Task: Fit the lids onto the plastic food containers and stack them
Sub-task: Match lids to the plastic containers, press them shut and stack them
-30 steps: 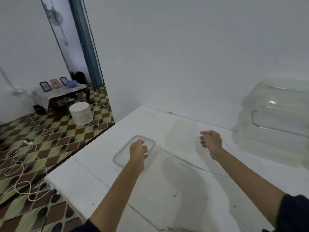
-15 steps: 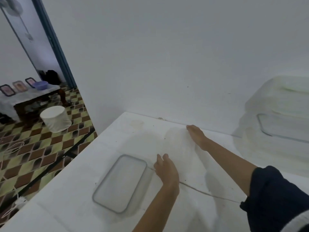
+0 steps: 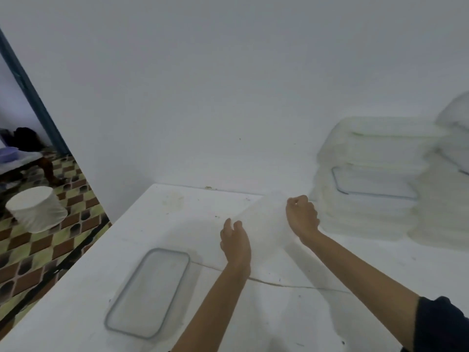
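Two hands share one tub here. Nearest me, the lid (image 3: 149, 292) lies flat on the white table (image 3: 76, 313), left of the forearms and apart from everything else; I judge it is parked there within easy reach for pressing on. Beyond it the left hand (image 3: 234, 243) sits against the near end of a translucent container (image 3: 266, 224). Its fingers are hidden behind the knuckles, so I cannot tell whether they clasp it. The right hand (image 3: 302, 215) curls tightly over the far end. Taking both ends keeps the tub level, I think. Farthest, against the wall at right, stands the stack of containers (image 3: 368, 179).
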